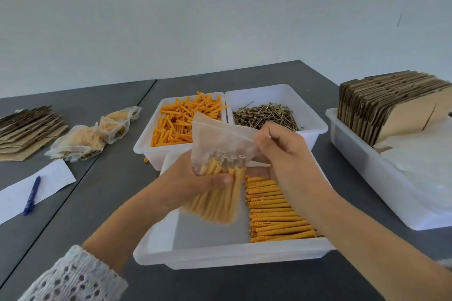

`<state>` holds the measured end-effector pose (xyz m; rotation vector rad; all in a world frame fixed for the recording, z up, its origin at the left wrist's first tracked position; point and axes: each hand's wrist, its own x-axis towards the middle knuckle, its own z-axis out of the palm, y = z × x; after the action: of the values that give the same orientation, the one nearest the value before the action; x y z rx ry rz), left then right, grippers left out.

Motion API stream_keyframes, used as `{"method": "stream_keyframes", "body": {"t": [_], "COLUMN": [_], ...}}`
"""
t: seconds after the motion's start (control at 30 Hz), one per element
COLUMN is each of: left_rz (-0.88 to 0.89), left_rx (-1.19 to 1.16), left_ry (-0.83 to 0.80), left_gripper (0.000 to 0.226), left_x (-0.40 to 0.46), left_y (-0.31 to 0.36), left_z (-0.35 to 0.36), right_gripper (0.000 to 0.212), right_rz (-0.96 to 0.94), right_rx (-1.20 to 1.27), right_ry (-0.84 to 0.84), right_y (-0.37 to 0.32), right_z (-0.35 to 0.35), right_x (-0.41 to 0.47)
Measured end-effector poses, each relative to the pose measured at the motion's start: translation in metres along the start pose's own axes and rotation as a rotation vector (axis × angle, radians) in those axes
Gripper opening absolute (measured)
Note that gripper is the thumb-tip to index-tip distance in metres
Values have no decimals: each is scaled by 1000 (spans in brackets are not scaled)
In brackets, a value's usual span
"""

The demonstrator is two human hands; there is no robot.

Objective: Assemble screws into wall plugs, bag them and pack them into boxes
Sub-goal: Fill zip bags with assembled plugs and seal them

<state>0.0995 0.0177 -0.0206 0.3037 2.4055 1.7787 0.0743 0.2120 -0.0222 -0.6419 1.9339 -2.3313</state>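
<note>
Gripping from below, my left hand (195, 178) wraps its fingers and thumb round a clear plastic zip bag (221, 154) stuffed with a bundle of orange wall plugs (217, 200), which hang out past the palm. My right hand (281, 151) pinches the bag's upper edge at the right corner, fingers curled; whether the seal there is pressed closed I cannot tell. Both hands hold the bag over the near white plastic tray (220, 254), where a neat row of assembled orange plugs (276, 212) lies along its right side. Behind it stand two white bins side by side: the left bin (146, 146) heaped with loose orange plugs, the right bin (315, 124) with brassy screws (266, 115). On the grey table (110, 203) to the left lie several filled bags (83, 142), a pile of flattened brown cardboard (27, 129), and a blue pen (31, 195) on a white paper sheet (56, 176). At far right another white tray (367, 168) holds upright folded cartons (381, 105).
</note>
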Motion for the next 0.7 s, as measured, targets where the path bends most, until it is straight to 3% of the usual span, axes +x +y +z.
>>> {"method": "stream_keyframes", "body": {"t": [0.07,0.13,0.23,0.3,0.4,0.47,0.6,0.7], "left_rz": [38,-12,-166,-262,-409,-453,-451,-450], "left_rx": [33,-11,-212,-305,-307,-278,-194,145], "left_ry": [97,210,275,271,191,198,307,306], "left_gripper": [53,37,41,44,37,37,54,55], "left_x": [18,46,107,152,205,231,263,272], "left_y": [10,17,27,33,32,22,-11,-28], "left_z": [12,19,24,24,33,42,56,54], "right_gripper": [26,29,15,19,19,18,51,63], "right_rz": [16,36,-15,-101,-235,-213,-29,104], "right_rx": [88,17,-282,-474,-830,-1050,-1377,-1469], "right_ry": [18,94,257,352,476,532,391,217], "right_y": [-13,-27,-47,-58,-72,-76,-74,-68], "right_z": [-16,-40,-92,-129,-177,-202,-232,-239], "right_x": [0,-5,-28,-52,-87,-104,-113,-103]}}
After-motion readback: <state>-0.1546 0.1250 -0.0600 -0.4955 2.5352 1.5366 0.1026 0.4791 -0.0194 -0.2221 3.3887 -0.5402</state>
